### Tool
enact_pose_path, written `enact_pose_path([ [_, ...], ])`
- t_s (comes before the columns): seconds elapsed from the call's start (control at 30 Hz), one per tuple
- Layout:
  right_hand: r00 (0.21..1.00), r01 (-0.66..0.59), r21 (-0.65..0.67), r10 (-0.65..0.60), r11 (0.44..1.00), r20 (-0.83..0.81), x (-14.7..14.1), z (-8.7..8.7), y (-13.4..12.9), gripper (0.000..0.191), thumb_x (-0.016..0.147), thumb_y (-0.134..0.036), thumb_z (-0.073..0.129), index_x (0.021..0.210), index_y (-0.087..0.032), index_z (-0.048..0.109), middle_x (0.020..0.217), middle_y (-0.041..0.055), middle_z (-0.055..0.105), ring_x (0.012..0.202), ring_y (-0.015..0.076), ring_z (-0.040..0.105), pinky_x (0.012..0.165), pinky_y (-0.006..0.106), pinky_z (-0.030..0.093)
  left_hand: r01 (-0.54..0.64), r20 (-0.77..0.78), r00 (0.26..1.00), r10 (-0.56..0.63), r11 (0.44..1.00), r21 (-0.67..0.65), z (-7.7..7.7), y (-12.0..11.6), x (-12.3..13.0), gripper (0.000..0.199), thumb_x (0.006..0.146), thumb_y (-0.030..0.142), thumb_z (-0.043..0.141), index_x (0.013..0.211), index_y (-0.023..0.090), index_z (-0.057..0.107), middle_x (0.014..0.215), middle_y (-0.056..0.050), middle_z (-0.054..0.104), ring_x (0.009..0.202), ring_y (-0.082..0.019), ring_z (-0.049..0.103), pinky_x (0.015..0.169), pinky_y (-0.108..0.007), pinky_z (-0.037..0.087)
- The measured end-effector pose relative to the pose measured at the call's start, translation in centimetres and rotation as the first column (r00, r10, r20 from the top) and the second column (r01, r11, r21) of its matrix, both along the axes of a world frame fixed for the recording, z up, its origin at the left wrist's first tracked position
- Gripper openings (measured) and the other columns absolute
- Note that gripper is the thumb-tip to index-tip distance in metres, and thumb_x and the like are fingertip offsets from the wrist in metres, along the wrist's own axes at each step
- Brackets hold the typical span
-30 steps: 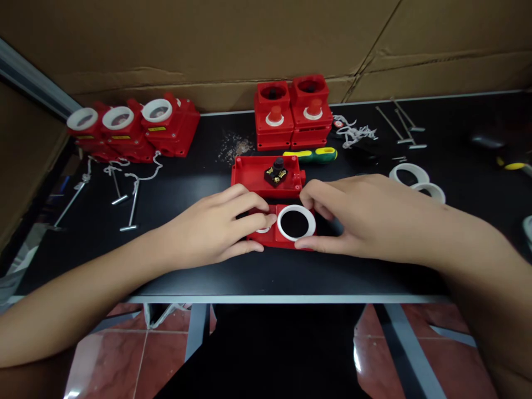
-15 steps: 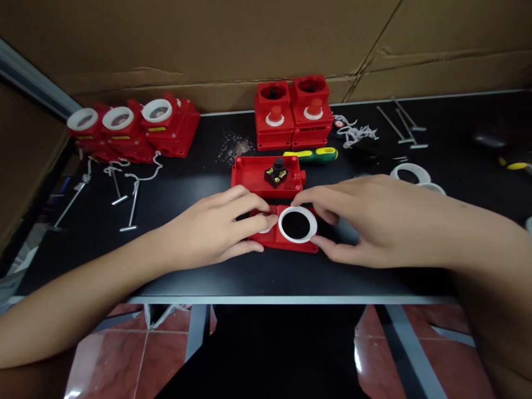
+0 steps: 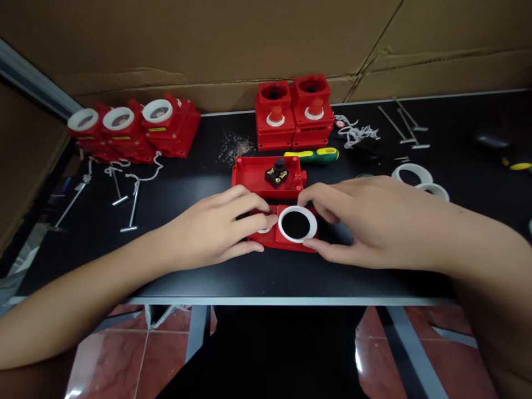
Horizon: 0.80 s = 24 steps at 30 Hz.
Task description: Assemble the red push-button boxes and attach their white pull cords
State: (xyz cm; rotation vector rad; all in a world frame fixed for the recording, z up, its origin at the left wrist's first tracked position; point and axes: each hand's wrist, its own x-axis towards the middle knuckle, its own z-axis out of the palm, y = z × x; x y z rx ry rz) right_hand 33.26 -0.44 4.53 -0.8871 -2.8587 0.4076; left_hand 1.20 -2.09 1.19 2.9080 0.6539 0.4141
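Note:
A red plastic cover (image 3: 283, 237) lies on the black table near its front edge. On its right part sits a white ring (image 3: 313, 224), with black showing through the middle. My left hand (image 3: 226, 224) grips the cover's left end, its fingers hiding most of a smaller white collar (image 3: 264, 230) there. The thumb and fingers of my right hand (image 3: 353, 224) are closed on the white ring's right side. Just behind the cover is an open red box (image 3: 251, 173) holding a black switch block (image 3: 277, 173) with brass contacts.
Two red housings (image 3: 274, 124) stand at the back, a green-yellow screwdriver (image 3: 316, 155) before them. Several finished-looking red units (image 3: 160, 130) with corded metal hammers (image 3: 133, 205) are at left. Loose white rings (image 3: 411, 174), white cord (image 3: 357, 132) and metal T-rods (image 3: 390, 123) lie at right.
My right thumb has shifted slightly left along the front of the white ring, and its index finger slightly right. My left hand stays on the cover.

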Motion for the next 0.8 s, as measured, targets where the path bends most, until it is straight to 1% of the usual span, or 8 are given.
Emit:
enact_pose_path([
  [0.1,0.997,-0.058,-0.041,0.056,0.997,-0.052,0.29,0.47,-0.03,0.032,0.105,-0.035,0.062,0.133,-0.021,0.070,0.103,0.0104,0.086,0.077,0.0292,0.078,0.067,0.039,0.046,0.004,-0.003,1.000,-0.004,1.000,0.010,0.01,0.04,0.00,0.025,0.118,0.034,0.074,0.136,0.016,0.072,0.140,-0.018,0.079,0.129,-0.033,0.075,0.109,-0.046,0.067],
  [0.2,0.997,-0.073,-0.084,0.070,0.994,-0.040,0.38,0.61,-0.06,0.027,0.104,-0.030,0.059,0.127,-0.025,0.071,0.116,0.0108,0.089,0.083,0.0298,0.080,0.066,0.040,0.046,0.001,-0.004,1.000,-0.001,1.000,0.003,0.04,0.04,0.01,0.027,0.116,0.033,0.077,0.137,0.017,0.071,0.142,-0.017,0.079,0.130,-0.033,0.076,0.110,-0.047,0.067],
  [0.27,0.997,-0.068,-0.088,0.065,0.994,-0.038,0.33,0.49,-0.04,0.021,0.106,-0.032,0.059,0.122,-0.026,0.071,0.114,0.0100,0.088,0.082,0.0296,0.079,0.065,0.040,0.045,0.000,-0.006,1.000,0.000,1.000,-0.009,0.07,0.04,0.03,0.028,0.115,0.032,0.079,0.138,0.017,0.072,0.142,-0.018,0.079,0.130,-0.034,0.075,0.110,-0.047,0.067],
  [0.37,0.997,-0.062,-0.094,0.057,0.994,-0.051,0.18,0.27,0.06,0.020,0.106,-0.032,0.060,0.121,-0.026,0.072,0.103,0.0084,0.086,0.077,0.0290,0.076,0.066,0.040,0.045,-0.010,-0.015,1.000,0.009,1.000,-0.020,0.06,0.03,0.05,0.028,0.114,0.032,0.080,0.136,0.017,0.073,0.143,-0.019,0.078,0.129,-0.034,0.075,0.109,-0.047,0.067],
  [0.53,0.996,-0.071,-0.120,0.065,0.990,-0.059,-0.06,0.12,0.23,0.021,0.102,-0.027,0.064,0.121,-0.025,0.073,0.111,0.0083,0.086,0.079,0.0268,0.076,0.070,0.038,0.046,-0.020,-0.019,1.000,0.020,0.999,-0.026,-0.14,0.04,0.06,0.026,0.116,0.034,0.078,0.135,0.017,0.073,0.144,-0.018,0.078,0.130,-0.033,0.075,0.111,-0.047,0.066],
  [0.6,0.997,-0.066,-0.122,0.060,0.990,-0.054,-0.14,0.06,0.24,0.021,0.101,-0.027,0.064,0.120,-0.024,0.073,0.104,0.0060,0.084,0.073,0.0243,0.072,0.067,0.037,0.044,-0.010,-0.012,1.000,0.010,1.000,-0.020,-0.19,0.04,0.06,0.025,0.117,0.034,0.075,0.135,0.017,0.072,0.144,-0.018,0.078,0.130,-0.033,0.075,0.110,-0.047,0.066],
  [0.7,0.998,-0.057,-0.067,0.055,0.996,-0.036,-0.20,-0.05,0.16,0.023,0.101,-0.028,0.065,0.121,-0.022,0.073,0.093,0.0046,0.081,0.067,0.0235,0.067,0.066,0.037,0.041,-0.002,-0.012,1.000,0.002,1.000,-0.012,-0.18,0.03,0.05,0.025,0.118,0.034,0.074,0.136,0.017,0.072,0.143,-0.017,0.078,0.129,-0.033,0.074,0.109,-0.047,0.066],
  [0.8,0.999,-0.050,-0.009,0.049,0.999,-0.024,-0.17,-0.17,0.05,0.024,0.102,-0.035,0.066,0.122,-0.022,0.072,0.092,0.0058,0.082,0.067,0.0248,0.067,0.067,0.038,0.041,-0.001,-0.017,1.000,0.001,1.000,-0.005,-0.10,0.02,0.00,0.024,0.118,0.033,0.074,0.135,0.016,0.072,0.142,-0.017,0.079,0.128,-0.033,0.074,0.109,-0.048,0.065],
])
